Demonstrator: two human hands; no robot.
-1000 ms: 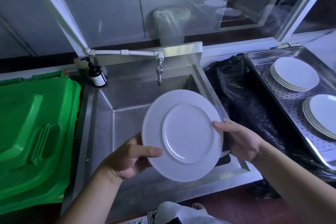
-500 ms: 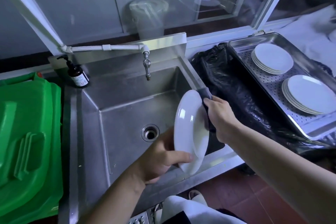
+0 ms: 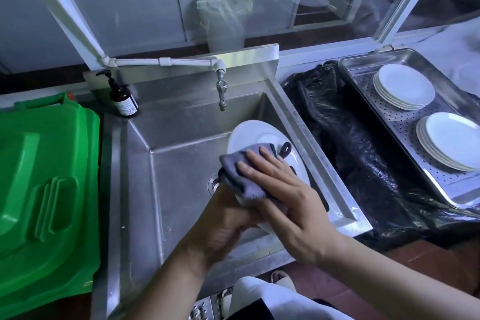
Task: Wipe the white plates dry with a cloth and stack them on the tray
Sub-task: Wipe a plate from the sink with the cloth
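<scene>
Over the steel sink (image 3: 181, 163) I hold a white plate (image 3: 249, 135), tilted with its face up. My left hand (image 3: 220, 221) grips the plate's near rim from below. My right hand (image 3: 285, 195) presses a grey cloth (image 3: 239, 174) flat against the plate's face with straight fingers. A dark loop of the cloth lies on the plate near its right rim. At the right, a perforated steel tray (image 3: 405, 117) carries two stacks of white plates: a far stack (image 3: 405, 88) and a near stack (image 3: 454, 140).
A tap (image 3: 221, 91) juts over the sink's back. A brown pump bottle (image 3: 122, 99) stands at the back left corner. A green plastic bin lid (image 3: 44, 189) lies at the left. A black bag (image 3: 350, 143) fills the gap between sink and tray.
The plate went from facing me, to edge-on, to tilted face up. My right hand took the grey cloth from the sink's right side and now presses it on the plate.
</scene>
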